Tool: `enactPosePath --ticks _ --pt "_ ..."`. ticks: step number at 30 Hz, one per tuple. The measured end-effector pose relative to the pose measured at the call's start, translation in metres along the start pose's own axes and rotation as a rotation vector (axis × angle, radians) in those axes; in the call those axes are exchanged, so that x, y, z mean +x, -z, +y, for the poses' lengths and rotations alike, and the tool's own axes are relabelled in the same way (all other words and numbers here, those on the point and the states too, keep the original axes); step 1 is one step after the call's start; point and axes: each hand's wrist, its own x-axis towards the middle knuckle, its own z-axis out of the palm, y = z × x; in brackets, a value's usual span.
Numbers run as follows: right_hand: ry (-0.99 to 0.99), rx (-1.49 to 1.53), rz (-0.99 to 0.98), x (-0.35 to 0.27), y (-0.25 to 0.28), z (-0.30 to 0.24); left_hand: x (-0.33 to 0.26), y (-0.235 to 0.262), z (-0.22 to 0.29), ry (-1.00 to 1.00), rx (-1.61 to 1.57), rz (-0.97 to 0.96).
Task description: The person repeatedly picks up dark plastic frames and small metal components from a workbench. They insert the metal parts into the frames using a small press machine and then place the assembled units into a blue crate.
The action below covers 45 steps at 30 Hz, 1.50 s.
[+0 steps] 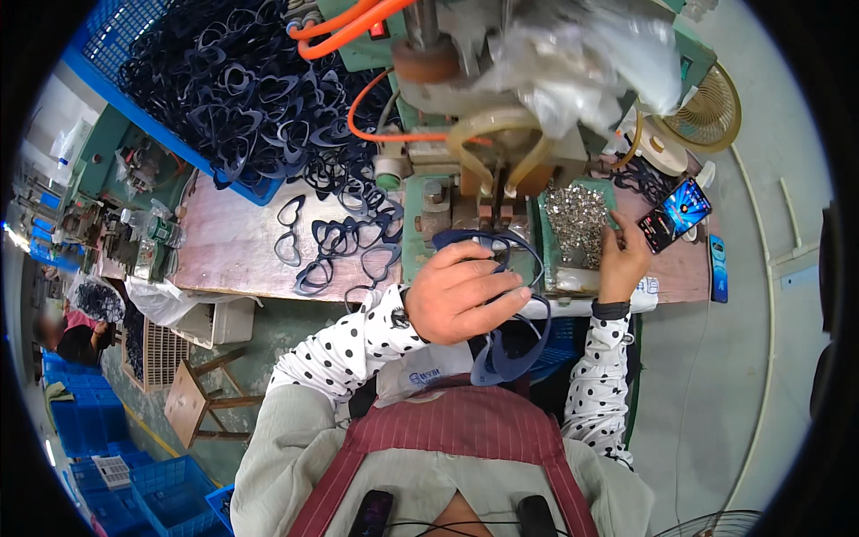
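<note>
My left hand [461, 291] grips a dark blue plastic eyeglass frame [508, 358] and holds its upper part at the working point of a green press machine [434, 215]. The frame's lower lens opening hangs below my fingers, over my lap. To the right, my right hand [624, 261] is at the edge of a tray heaped with small shiny metal parts [574, 222]. Its thumb and fingers are curled together; anything between them is too small to make out. Loose eyeglass frames [344, 234] lie on the table left of the press.
A blue crate [157, 134] piled with dark frames stands at the back left. Orange hoses [358, 22] and a plastic bag [582, 63] hang around the press. A lit phone [676, 215] and a fan [707, 107] are at right. A wooden stool [192, 403] stands below left.
</note>
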Motion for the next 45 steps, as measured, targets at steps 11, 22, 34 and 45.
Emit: enactPosePath --ticks 11,22,34,45 --pt "0.249 -0.218 -0.003 -0.016 -0.022 0.004 0.001 0.029 0.007 0.128 0.057 0.041" --pt "0.088 -0.051 -0.013 -0.014 -0.016 -0.005 0.025 0.053 -0.023 0.893 -0.201 0.360" --pt "-0.096 0.585 -0.252 -0.016 -0.002 -0.135 0.031 0.051 -0.005 0.758 -0.117 0.342" --pt "-0.384 0.883 -0.313 -0.019 -0.019 -0.161 0.041 0.055 -0.018 0.930 -0.219 0.346"
